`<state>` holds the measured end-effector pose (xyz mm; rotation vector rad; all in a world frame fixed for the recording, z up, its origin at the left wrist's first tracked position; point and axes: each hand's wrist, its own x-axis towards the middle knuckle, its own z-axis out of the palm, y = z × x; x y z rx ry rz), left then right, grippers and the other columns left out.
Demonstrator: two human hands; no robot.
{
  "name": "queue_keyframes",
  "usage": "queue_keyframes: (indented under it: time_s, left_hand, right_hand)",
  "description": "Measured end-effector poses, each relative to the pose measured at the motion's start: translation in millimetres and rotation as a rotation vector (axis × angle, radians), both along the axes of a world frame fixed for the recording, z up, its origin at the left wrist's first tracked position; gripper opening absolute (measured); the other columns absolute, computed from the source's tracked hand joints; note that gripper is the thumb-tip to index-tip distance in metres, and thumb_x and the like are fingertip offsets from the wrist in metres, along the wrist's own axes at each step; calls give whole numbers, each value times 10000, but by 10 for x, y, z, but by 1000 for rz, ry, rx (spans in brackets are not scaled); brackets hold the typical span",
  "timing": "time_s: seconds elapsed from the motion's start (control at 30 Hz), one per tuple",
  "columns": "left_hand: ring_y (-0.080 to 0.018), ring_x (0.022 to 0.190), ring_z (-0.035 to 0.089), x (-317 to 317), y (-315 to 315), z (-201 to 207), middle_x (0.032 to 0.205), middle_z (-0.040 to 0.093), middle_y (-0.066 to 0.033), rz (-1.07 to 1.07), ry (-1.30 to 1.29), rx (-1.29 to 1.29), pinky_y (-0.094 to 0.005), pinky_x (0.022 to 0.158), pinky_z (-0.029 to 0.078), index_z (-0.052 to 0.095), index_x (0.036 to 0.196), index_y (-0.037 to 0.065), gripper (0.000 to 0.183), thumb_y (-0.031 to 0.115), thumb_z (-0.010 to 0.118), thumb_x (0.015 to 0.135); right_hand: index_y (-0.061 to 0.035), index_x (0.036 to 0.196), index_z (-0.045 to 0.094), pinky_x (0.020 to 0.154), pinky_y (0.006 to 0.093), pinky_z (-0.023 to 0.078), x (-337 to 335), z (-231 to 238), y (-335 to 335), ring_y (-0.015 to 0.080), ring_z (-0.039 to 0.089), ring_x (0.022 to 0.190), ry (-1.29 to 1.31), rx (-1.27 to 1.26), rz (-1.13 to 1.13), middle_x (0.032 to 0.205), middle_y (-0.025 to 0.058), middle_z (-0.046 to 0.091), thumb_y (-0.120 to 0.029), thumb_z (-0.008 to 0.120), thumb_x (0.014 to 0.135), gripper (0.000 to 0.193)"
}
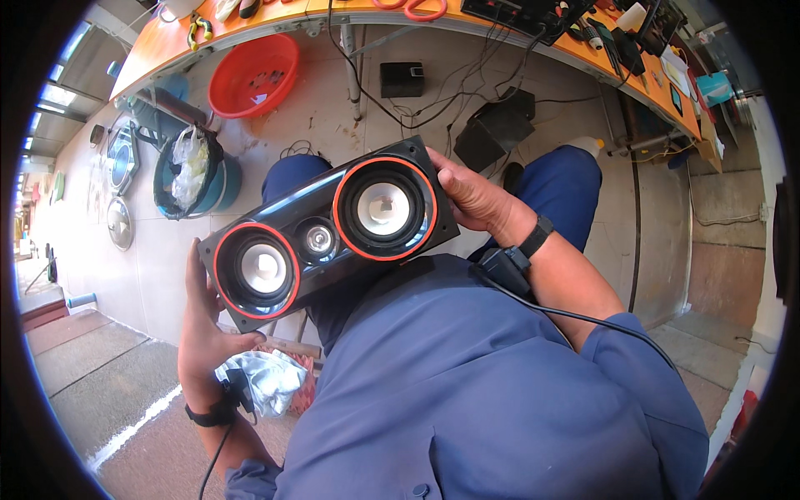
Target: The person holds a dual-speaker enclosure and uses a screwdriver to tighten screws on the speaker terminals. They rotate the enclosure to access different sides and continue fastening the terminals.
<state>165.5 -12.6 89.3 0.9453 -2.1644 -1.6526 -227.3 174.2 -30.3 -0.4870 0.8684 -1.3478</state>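
A black speaker (292, 206) with two round cones in red-orange rings and a small silver tweeter between them is held over my lap. It tilts, its right end higher in the picture, with the cones facing up. My left hand (206, 321) grips the lower left end, fingers along the side and thumb near the bottom corner. My right hand (477, 196) is closed around the right end, its thumb on the side edge and the other fingers mostly hidden behind. Dark straps with small devices and cables sit on both wrists.
An orange workbench (312, 10) with pliers (198, 32) and electronics curves across the far side. Under it stand a red basin (229, 79), a lined bucket (218, 187), black boxes (402, 79) and loose cables. A pale cloth (265, 382) lies beside my left forearm.
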Motion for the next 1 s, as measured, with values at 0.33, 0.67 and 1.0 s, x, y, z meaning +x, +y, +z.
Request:
queue_keyframes:
  time_s: [0.33, 0.67, 1.0]
  left_hand:
    - [-366, 1438, 450, 14, 6, -15, 1585, 368, -224, 8, 21, 24, -504, 1143, 440, 32, 1648, 66, 1526, 299, 1034, 521]
    - [-348, 1492, 370, 42, -16, 35, 1656, 242, -209, 25, 1, 79, -490, 1176, 392, 64, 1651, 64, 1556, 327, 1055, 480]
    - [-384, 1471, 391, 99, -95, 97, 1641, 266, -195, -127, -73, -137, -508, 1129, 455, 77, 1649, 80, 1517, 318, 1043, 505]
  right_hand:
    - [-95, 1640, 185, 1060, 359, 500, -24, 84, 20, 199, 506, 1376, 5, -14, 11, 1530, 99, 480, -578, 758, 871, 1074]
    - [-27, 1519, 426, 1164, 332, 375, 30, 293, 8, 182, 496, 1369, 6, -18, -3, 1484, 92, 531, -407, 653, 969, 705]
    - [-17, 1387, 582, 1033, 397, 539, -122, 99, 165, 245, 659, 1186, 29, 136, -60, 1327, 137, 663, -545, 661, 958, 684]
